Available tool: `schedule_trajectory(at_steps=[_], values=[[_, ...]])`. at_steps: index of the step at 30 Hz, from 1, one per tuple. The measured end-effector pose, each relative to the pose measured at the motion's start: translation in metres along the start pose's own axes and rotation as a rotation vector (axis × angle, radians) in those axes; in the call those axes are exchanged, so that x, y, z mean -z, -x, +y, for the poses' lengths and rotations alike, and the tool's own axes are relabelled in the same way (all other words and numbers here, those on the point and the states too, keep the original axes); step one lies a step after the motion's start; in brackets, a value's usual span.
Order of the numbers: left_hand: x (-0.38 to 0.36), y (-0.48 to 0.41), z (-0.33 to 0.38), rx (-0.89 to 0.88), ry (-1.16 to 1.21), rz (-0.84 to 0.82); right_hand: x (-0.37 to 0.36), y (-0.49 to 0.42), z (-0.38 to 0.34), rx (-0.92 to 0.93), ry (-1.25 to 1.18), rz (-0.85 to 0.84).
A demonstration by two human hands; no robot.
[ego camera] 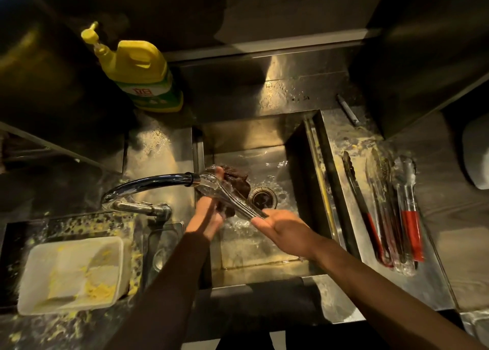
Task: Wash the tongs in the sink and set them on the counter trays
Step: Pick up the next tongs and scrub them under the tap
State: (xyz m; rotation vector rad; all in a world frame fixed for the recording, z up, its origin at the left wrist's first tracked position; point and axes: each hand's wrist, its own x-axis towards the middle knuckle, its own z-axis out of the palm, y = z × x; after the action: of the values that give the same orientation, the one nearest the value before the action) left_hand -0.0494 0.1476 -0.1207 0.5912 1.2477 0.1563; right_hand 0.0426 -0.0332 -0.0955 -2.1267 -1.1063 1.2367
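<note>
Left hand (209, 217): fingers (211, 206) clamped round a dark scrubbing pad (238, 181), pressing it against the tongs.
Right hand (283, 230): fingers (260, 221) pinched together on the tongs' handle end.
Tongs (230, 193): shiny, slanting from the right fingers up to the left fingers, inside the sink (264, 135).
Faucet (148, 182): its spout ends just beyond the left fingers, water running over the tongs.
Drain (263, 197): just beyond the right fingers, water bubbling round it.
Other tongs (383, 206): several, some red-handled, lying side by side on the wet steel surface (423, 283), well right of the right fingers.
Detergent bottle (143, 71): yellow, upright, far beyond the left fingers.
White tub (71, 273): smeared yellow, well left of the left fingers.
</note>
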Motion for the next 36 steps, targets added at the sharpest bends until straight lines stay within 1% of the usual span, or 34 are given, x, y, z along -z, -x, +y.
schedule_trajectory(at_steps=[2, 4, 6, 8, 9, 10, 11, 14, 15, 18, 21, 22, 23, 25, 28, 31, 32, 34, 35, 36], values=[[0.000, -0.007, -0.005, -0.014, 0.055, 0.021, 0.008, -0.004, -0.008, 0.011, 0.059, -0.026], [0.004, -0.015, -0.005, -0.011, 0.060, 0.100, 0.020, -0.004, -0.017, 0.020, 0.121, -0.056], [0.003, -0.018, 0.004, -0.030, 0.021, 0.191, 0.034, -0.003, -0.022, 0.001, 0.189, -0.052], [0.002, -0.021, 0.013, -0.076, -0.018, 0.223, 0.045, -0.002, -0.020, -0.023, 0.296, -0.057], [0.001, -0.016, 0.018, -0.124, -0.035, 0.204, 0.050, -0.001, -0.016, -0.034, 0.324, -0.054], [0.004, -0.013, 0.020, -0.159, 0.017, 0.128, 0.051, 0.001, -0.011, -0.051, 0.324, -0.047], [0.007, -0.008, 0.024, -0.185, 0.045, 0.018, 0.052, 0.004, -0.005, -0.075, 0.301, -0.036], [0.017, -0.007, 0.029, -0.154, 0.204, -0.236, 0.041, 0.010, 0.007, -0.120, 0.205, -0.002], [0.020, -0.009, 0.030, -0.124, 0.241, -0.292, 0.035, 0.009, 0.010, -0.136, 0.175, 0.002], [0.024, -0.012, 0.025, -0.089, 0.275, -0.335, 0.019, 0.001, 0.019, -0.188, 0.034, 0.024], [0.023, -0.018, 0.017, -0.003, 0.355, -0.263, 0.013, -0.004, 0.018, -0.197, -0.076, 0.020], [0.023, -0.020, 0.015, -0.007, 0.347, -0.217, 0.011, -0.003, 0.017, -0.181, -0.099, 0.012], [0.023, -0.021, 0.014, -0.027, 0.316, -0.179, 0.009, -0.002, 0.015, -0.158, -0.109, 0.009], [0.022, -0.019, 0.012, -0.068, 0.223, -0.160, 0.007, 0.002, 0.009, -0.093, -0.113, 0.001], [0.021, -0.016, 0.012, -0.112, 0.061, -0.131, 0.004, 0.008, 0.002, -0.044, -0.170, -0.032], [0.014, -0.016, 0.010, -0.176, -0.049, -0.083, 0.005, 0.008, -0.004, -0.028, -0.079, -0.074], [0.011, -0.015, 0.010, -0.212, -0.074, -0.046, 0.005, 0.008, -0.006, -0.020, -0.072, -0.071], [0.007, -0.019, 0.009, -0.301, -0.108, 0.088, 0.006, 0.008, -0.009, -0.016, -0.067, -0.072], [0.005, -0.023, 0.009, -0.315, -0.102, 0.162, 0.006, 0.007, -0.009, -0.027, -0.070, -0.073], [0.003, -0.022, 0.007, -0.290, -0.098, 0.226, 0.007, 0.006, -0.007, -0.038, -0.067, -0.067]])
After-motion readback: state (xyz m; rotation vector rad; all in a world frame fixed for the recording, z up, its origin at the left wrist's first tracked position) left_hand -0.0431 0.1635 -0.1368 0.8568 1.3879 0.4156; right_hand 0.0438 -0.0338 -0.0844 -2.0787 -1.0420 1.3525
